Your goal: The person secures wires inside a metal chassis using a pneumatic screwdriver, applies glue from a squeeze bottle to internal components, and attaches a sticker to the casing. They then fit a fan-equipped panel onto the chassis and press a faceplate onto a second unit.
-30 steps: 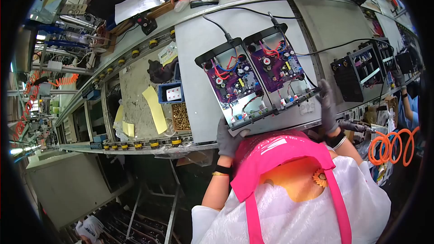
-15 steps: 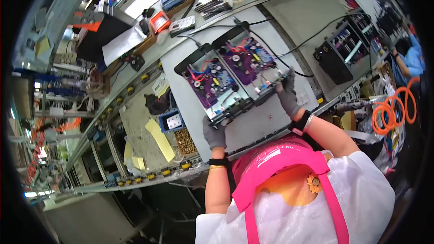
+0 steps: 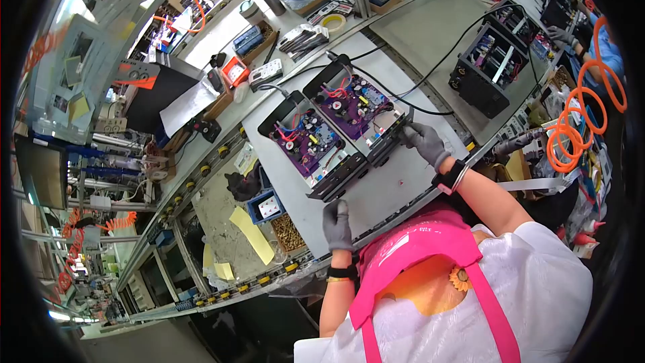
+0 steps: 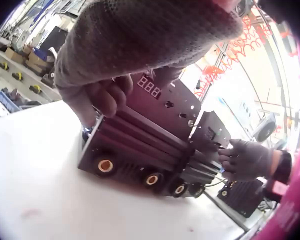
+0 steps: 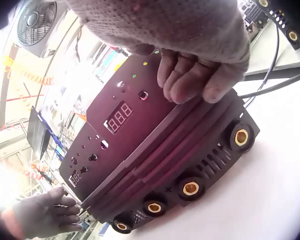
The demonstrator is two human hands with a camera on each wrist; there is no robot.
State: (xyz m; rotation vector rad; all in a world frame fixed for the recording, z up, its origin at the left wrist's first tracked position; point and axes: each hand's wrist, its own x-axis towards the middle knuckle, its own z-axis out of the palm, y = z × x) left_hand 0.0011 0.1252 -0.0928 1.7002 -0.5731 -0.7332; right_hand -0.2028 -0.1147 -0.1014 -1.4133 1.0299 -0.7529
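Two open-topped inverter welders with purple circuit boards lie side by side on a white board (image 3: 396, 195): the left welder (image 3: 306, 144) and the right welder (image 3: 356, 104). Their black front panels carry digit displays and brass-lined sockets. My gloved left hand (image 3: 337, 225) is just in front of the left welder's panel, its fingers loosely bent near the panel's outer edge in the left wrist view. My gloved right hand (image 3: 426, 144) is at the right welder's outer front corner. Its bent fingertips show close against the ribbed front (image 5: 190, 122) in the right wrist view.
A blue bin (image 3: 263, 207) and a box of brass fittings (image 3: 287, 232) stand left of the board. Black cables (image 3: 430, 109) run behind the welders. More black units (image 3: 480, 74) stand at right, near another person's gloved hand (image 3: 561, 35). An orange coiled hose (image 3: 571, 134) hangs at right.
The head view has turned. Both hands came to the welders' front panels half a second ago; since then the left hand has drawn back slightly, while the right stays at its corner.
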